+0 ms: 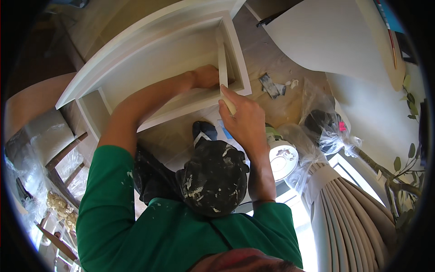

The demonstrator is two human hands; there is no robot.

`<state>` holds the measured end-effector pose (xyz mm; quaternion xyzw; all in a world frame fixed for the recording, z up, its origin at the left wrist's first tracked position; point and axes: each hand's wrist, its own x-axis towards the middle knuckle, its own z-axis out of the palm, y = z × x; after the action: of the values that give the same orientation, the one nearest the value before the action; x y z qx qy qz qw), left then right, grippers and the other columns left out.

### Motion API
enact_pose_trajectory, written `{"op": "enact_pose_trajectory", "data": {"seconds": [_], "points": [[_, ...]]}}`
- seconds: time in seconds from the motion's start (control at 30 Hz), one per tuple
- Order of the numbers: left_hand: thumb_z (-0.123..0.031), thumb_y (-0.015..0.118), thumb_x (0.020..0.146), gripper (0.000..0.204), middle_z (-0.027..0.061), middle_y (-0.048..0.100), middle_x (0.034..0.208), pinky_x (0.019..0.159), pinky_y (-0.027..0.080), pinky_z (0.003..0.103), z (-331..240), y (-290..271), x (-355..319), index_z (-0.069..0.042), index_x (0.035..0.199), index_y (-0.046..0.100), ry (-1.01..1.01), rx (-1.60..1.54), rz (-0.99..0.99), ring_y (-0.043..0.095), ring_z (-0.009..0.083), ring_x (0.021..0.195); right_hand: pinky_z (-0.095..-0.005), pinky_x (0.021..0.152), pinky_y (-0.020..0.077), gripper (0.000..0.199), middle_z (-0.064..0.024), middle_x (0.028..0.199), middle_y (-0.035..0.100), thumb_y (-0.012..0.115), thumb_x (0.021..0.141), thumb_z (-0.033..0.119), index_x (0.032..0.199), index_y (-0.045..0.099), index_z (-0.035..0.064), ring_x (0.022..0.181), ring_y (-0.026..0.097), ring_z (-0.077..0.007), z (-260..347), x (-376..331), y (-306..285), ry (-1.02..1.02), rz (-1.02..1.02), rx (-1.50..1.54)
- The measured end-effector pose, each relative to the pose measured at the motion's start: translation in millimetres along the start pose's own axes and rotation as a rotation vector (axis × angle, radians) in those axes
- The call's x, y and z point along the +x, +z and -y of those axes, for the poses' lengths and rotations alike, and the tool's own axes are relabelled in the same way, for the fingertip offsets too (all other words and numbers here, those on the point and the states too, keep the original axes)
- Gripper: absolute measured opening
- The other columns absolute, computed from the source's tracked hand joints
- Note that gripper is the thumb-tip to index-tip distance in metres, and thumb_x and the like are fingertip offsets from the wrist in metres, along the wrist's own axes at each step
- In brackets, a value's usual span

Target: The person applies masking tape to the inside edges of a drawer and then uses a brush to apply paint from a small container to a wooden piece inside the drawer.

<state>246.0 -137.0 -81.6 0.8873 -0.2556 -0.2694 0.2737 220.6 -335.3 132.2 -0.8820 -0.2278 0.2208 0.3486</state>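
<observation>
A white-painted shelf unit (149, 50) stands in front of me with an open compartment. A narrow white strip (222, 59) stands upright along the compartment's right side. My right hand (242, 120) grips the strip's lower end, thumb pointing up along it. My left hand (206, 76) reaches into the compartment and sits curled against the strip's inner side; its fingers are hidden behind the strip. I wear a green top and dark paint-spattered trousers (213, 177).
A round white tub (283, 158) sits on the covered floor by my right forearm. Plastic-wrapped items (326, 131) and a pleated curtain (349, 217) lie to the right, with a plant (403, 167) beyond. A plastic-covered chair (54, 154) stands to the left. Scraps (272, 85) lie past the unit.
</observation>
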Motion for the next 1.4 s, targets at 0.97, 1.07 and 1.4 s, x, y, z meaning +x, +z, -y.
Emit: {"op": "enact_pose_trajectory", "data": {"seconds": [0.97,1.07,1.4], "points": [[-0.034,0.062,0.103,0.034,0.0135,0.076,0.103,0.086,0.056,0.04,33,12,-37,-0.005,0.118,0.071,-0.615,-1.333,-0.647,0.073,0.0296,0.092,-0.0491,0.078,0.0564,0.038,-0.0232,0.093,0.073,0.065,0.095,0.024,0.128,0.072,0.0069,0.087,0.071,-0.0409,-29,-9,-1,-0.004,-0.004,-0.037],[-0.035,0.063,0.104,0.037,0.009,0.075,0.104,0.086,0.055,0.036,20,12,-9,-0.003,0.121,0.069,-0.711,-1.627,-0.736,0.071,0.0215,0.093,-0.05,0.08,0.0564,0.037,-0.0243,0.096,0.073,0.065,0.095,0.025,0.126,0.073,0.0067,0.088,0.071,-0.0421,-33,-9,-2,0.003,0.013,-0.072],[-0.016,0.078,0.093,0.016,0.0056,0.074,0.095,0.076,0.055,0.033,0,24,46,-0.005,0.102,0.071,-0.686,-1.759,-1.015,0.07,0.0175,0.084,-0.0508,0.084,0.0565,0.037,-0.0258,0.1,0.074,0.064,0.096,0.026,0.125,0.073,0.005,0.092,0.071,-0.0439,-37,-13,2,0.072,0.061,-0.105]]}}
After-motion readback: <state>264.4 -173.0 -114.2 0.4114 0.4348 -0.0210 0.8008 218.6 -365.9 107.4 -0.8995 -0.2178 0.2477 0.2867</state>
